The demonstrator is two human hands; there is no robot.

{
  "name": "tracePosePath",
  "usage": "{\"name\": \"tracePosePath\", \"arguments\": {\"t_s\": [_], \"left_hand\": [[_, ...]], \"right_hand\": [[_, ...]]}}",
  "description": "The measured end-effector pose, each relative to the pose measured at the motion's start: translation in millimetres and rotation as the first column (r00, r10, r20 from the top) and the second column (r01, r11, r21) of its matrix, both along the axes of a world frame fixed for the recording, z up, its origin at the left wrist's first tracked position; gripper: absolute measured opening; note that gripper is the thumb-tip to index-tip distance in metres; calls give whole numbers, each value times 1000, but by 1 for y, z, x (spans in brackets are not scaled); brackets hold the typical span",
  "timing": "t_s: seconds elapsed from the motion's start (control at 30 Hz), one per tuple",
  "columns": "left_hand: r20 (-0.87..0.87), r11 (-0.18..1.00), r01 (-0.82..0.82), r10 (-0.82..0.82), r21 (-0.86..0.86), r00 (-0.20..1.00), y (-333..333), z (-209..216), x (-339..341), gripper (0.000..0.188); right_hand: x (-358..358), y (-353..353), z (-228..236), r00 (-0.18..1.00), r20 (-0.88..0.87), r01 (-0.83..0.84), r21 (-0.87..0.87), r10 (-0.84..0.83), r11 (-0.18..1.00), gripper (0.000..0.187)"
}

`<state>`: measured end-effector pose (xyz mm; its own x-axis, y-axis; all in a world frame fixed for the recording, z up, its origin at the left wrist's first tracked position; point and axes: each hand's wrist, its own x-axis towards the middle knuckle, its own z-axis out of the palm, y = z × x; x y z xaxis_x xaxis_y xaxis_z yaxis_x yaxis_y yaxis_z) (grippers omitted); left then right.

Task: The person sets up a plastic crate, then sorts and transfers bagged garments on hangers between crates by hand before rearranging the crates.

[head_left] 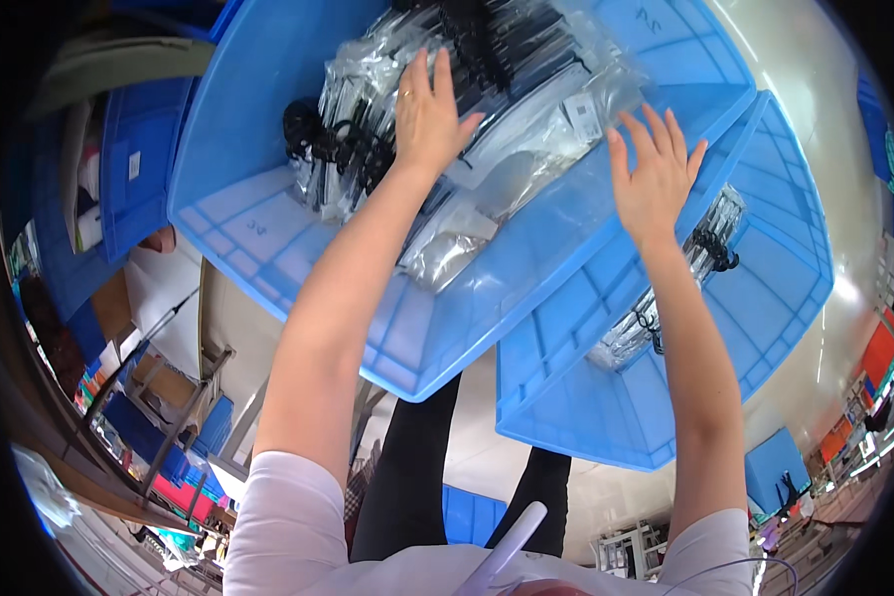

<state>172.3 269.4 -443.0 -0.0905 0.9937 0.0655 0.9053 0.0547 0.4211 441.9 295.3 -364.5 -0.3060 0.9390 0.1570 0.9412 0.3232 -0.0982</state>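
A large light-blue plastic bin (233, 129) stands before me, holding many clear plastic bags (541, 134) laid in a row. Dark contents show through some bags, and one carries a white label (582, 115). Bundles of black cord or strap (308, 129) lie among them at the left. My left hand (429, 119) is over the bags, thumb out and fingers extended, holding nothing. Its contact with the bags is unclear. At the bin's right side, my right hand (656, 179) has its fingers spread near the end of the bags, also without anything in it.
A second light-blue bin (780, 233) sits lower at the right, with more bagged items (621, 338) inside. Darker blue bins (149, 144) stand at the left. Below them is a metal-framed rack (184, 412). Another blue bin (777, 467) rests farther off at the lower right.
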Motion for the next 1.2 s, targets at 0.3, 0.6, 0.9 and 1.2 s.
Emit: {"name": "tracePosePath", "arguments": {"t_s": [0.3, 0.6, 0.9, 1.2], "left_hand": [[-264, 905, -12, -112, -425, 958, 125, -1, 0, 134], [-49, 915, 123, -154, -384, 987, 98, 13, 28, 80], [211, 957, 79, -19, -279, 977, 33, 144, 75, 56], [207, 938, 346, -334, -22, 920, -71, 389, 158, 64]], "right_hand": [[-7, 0, 8, 995, -42, 84, -110, -89, 990, 26], [-6, 1, 11, 989, -88, 100, -154, -115, 983, 26], [12, -1, 29, 953, -281, 56, -203, -113, 978, 31], [65, -95, 247, 671, -733, -229, -59, 113, 972, 84]]}}
